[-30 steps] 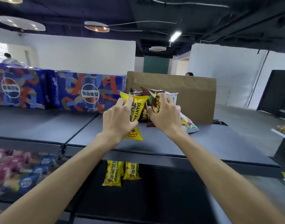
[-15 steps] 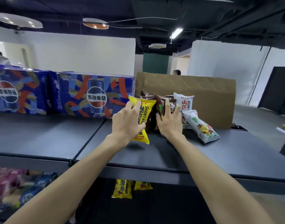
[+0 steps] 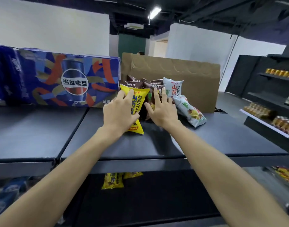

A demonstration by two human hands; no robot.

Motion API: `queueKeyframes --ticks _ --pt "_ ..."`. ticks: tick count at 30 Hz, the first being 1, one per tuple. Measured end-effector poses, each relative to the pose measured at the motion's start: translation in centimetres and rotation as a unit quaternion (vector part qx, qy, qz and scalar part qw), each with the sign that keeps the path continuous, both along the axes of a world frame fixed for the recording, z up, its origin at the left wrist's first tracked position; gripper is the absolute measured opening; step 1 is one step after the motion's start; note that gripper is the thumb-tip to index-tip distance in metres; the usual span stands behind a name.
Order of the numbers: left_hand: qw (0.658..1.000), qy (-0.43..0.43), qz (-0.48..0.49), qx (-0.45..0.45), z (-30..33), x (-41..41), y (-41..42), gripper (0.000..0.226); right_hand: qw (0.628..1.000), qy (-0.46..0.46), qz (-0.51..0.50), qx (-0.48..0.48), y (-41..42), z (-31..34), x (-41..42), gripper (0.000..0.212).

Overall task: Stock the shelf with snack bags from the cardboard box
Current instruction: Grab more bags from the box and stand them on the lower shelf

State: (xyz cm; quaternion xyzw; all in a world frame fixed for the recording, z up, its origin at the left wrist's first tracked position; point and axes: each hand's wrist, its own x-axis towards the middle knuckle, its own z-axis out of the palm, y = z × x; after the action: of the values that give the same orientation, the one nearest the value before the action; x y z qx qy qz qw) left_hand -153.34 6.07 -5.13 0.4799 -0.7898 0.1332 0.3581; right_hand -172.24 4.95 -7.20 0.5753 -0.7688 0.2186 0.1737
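On the dark top shelf a yellow snack bag stands upright, and my left hand grips it with fingers curled over its left side. Beside it stand several brown snack bags; my right hand lies against them with fingers spread and straight. A white snack bag stands behind them, and a second white bag lies tipped on the shelf to the right. The cardboard box stands right behind the bags.
A blue cola carton stands on the shelf to the left of the box. Yellow bags hang on the level below. Dark shelving with jars runs along the right side. More packets fill the lower left.
The bags went down from the air onto the shelf top. My right hand's fingers have straightened against the brown bags. The view has moved closer and to the right.
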Motion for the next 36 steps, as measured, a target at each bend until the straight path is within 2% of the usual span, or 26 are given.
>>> queueKeyframes --ticks 8,12,16,19,20,27,32,36 --pt "1.000 0.000 -0.017 -0.011 1.1 1.0 4.0 0.077 0.999 0.039 -0.009 0.001 6.6 1.0 0.0 0.061" --pt "0.999 -0.005 -0.013 -0.029 1.7 1.1 8.0 0.077 1.000 0.023 0.011 -0.006 11.4 1.5 -0.5 0.048" --pt "0.999 -0.006 -0.005 -0.040 1.2 1.3 13.0 0.077 0.999 0.012 0.051 -0.007 16.3 1.5 -0.6 0.053" --pt "1.000 -0.006 0.000 -0.024 0.1 1.3 17.2 0.077 0.997 0.026 0.071 -0.015 19.6 1.1 -0.4 0.036" --pt "1.000 -0.006 0.002 -0.016 -0.3 1.4 18.4 0.078 0.997 0.031 0.076 -0.012 20.7 0.8 -0.3 0.031" --pt "0.999 0.001 0.001 0.038 -5.7 2.7 23.6 0.077 0.988 0.006 0.155 -0.026 26.1 -1.3 1.8 0.027" --pt "0.996 -0.022 0.010 0.080 -11.2 3.6 23.0 0.077 0.980 -0.019 0.195 -0.031 27.5 -5.8 3.6 0.020" --pt "0.988 0.024 0.023 0.149 -15.4 3.7 20.5 0.068 0.980 -0.023 0.196 -0.009 26.6 -10.5 3.6 0.025"
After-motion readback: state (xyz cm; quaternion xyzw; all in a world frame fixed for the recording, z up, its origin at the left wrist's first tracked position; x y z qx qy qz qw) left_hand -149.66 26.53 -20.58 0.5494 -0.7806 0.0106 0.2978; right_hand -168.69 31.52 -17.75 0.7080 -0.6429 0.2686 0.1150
